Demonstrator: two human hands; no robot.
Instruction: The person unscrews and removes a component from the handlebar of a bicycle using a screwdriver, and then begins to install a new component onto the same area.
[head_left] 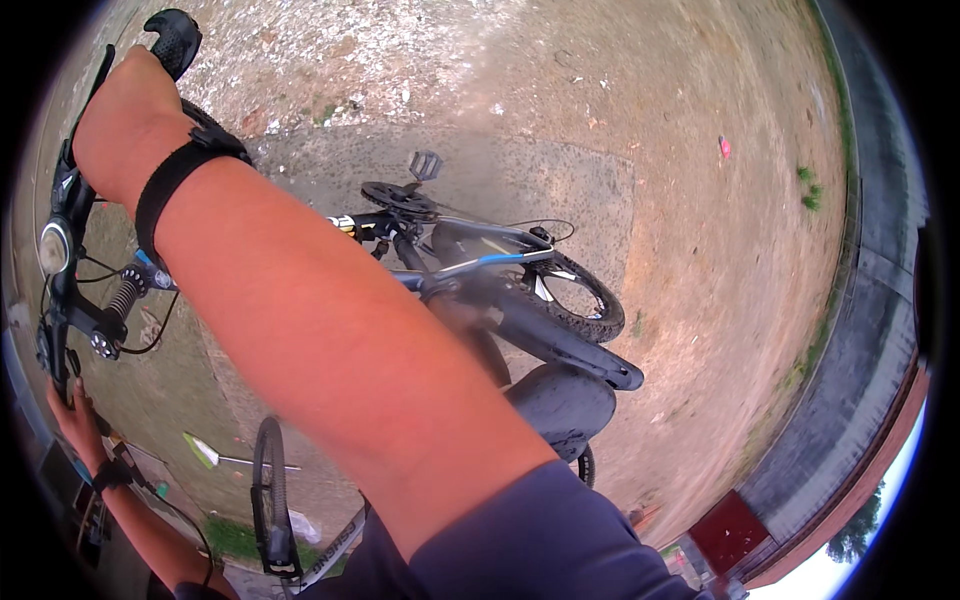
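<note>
The bike [490, 262] looks heavy and stiff, best held by its handlebar [68, 205]; the right grip [130, 125] wraps one end, the left grip [77, 418] touches the other, closure unclear.

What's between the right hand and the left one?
The head view shows the black handlebar spanning the stretch from the right hand to the left hand, with a pale-rimmed round fitting partway along.
</note>
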